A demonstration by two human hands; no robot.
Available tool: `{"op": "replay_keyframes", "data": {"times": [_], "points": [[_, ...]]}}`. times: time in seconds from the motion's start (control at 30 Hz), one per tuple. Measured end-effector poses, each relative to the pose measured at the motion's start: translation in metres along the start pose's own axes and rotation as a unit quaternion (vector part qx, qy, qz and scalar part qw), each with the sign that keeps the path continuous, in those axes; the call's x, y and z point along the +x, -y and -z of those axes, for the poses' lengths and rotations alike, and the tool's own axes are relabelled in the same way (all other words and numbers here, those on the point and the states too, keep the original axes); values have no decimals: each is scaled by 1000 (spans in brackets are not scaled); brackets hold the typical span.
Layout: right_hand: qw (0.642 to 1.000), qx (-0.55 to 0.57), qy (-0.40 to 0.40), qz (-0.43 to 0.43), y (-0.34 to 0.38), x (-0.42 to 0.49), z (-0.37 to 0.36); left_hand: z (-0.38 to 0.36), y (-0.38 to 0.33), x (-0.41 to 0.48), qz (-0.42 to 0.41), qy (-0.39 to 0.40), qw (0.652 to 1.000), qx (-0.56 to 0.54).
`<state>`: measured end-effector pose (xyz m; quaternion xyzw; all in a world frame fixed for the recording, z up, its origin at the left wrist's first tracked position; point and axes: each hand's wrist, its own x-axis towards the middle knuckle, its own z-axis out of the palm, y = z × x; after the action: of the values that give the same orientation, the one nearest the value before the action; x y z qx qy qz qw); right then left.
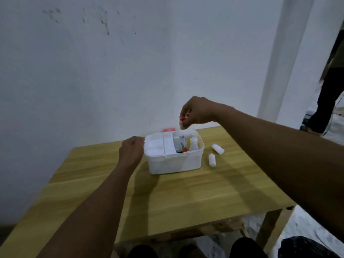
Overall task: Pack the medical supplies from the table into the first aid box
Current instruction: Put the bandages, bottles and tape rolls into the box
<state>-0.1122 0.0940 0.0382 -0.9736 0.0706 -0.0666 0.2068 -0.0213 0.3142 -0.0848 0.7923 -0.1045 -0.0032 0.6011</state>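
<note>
Head view: right hand (193,112) raised over the far right corner of the box (175,164), fingertips pinching a small red-capped item (183,119). I cannot make out the rest of the item behind my fingers. Left hand (131,151) is against the box's left wall with fingers curled; cannot tell whether it grips the rim or only rests there. Box sits open mid-table (186,194), its right compartment partly filled and lying directly below the held item, so I judge the release to be a short straight drop. Two bottles not yet packed lie on their sides just right of the box. The near bottle (212,160) has its long axis running away from me, and the far bottle (218,148) is skewed on a diagonal. Both are on the right hand's side, well apart from the left hand, so the right hand should take them.
</note>
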Motion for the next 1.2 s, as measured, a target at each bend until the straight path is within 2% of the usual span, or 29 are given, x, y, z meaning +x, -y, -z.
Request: {"op": "replay_keyframes", "data": {"times": [0.07, 0.13, 0.27, 0.73, 1.0, 1.2], "points": [[998, -13, 49, 40, 32, 10, -26, 6, -2, 5, 56, 11, 995, -81], [994, -33, 81, 69, 52, 17, -55, 11, -4, 8, 91, 42, 988, -114], [991, -47, 99, 74, 57, 27, -91, 20, -1, 12, 117, 86, 977, -157], [996, -19, 60, 64, 48, 40, -124, 24, 2, 16, 126, 112, 971, -168], [996, 35, 69, 54, 44, 36, -121, 20, 7, 18, 122, 90, 975, -160], [996, 30, 52, 60, 40, 39, -125, 19, 8, 17, 117, 79, 977, -157]]}}
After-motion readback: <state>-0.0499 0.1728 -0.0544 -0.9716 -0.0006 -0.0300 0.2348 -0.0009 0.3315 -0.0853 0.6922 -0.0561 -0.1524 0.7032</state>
